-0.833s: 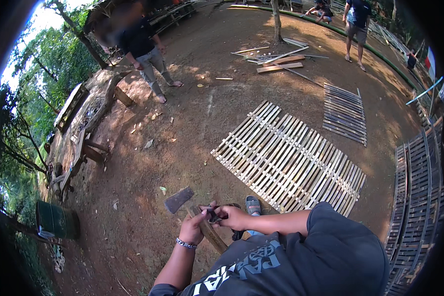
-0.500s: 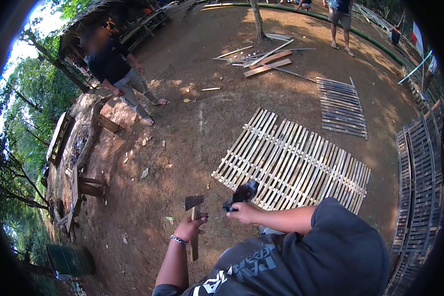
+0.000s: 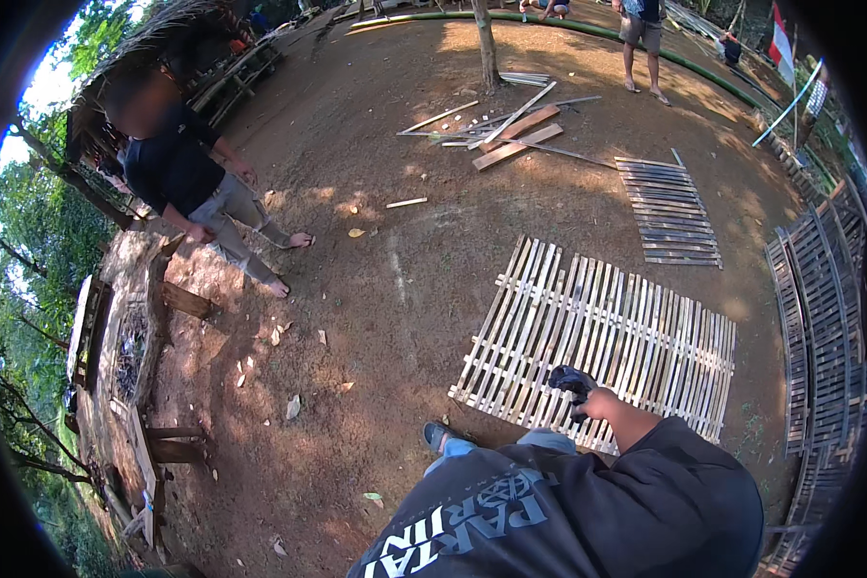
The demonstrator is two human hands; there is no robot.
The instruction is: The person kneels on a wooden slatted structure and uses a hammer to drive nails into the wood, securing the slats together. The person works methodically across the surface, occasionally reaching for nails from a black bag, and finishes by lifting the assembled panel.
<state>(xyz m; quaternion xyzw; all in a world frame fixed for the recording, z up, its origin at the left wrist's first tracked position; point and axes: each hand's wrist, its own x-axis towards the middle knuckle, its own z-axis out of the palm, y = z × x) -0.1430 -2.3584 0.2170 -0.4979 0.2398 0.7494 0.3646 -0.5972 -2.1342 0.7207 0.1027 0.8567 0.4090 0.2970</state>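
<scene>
My right hand (image 3: 604,403) is closed around a crumpled black bag-like bundle (image 3: 570,380), whose contents I cannot see. It holds the bundle above the near side of a large panel of pale bamboo slats (image 3: 645,337), which lies flat on the dirt. My left hand is out of view, and so is whatever it holds. My shod foot (image 3: 438,436) shows just left of the panel's near corner.
A smaller slat panel (image 3: 669,217) lies beyond; dark slatted panels (image 3: 824,318) stand at the right. Loose boards (image 3: 517,146) are piled by a tree trunk (image 3: 486,48). One person (image 3: 188,164) walks at the left, another (image 3: 643,39) stands far right. A wooden bench (image 3: 154,453) is at the left.
My left hand, with the hatchet it held, has left the view. My right hand has moved right with the black bundle. The view has shifted, and the person at the left appears nearer.
</scene>
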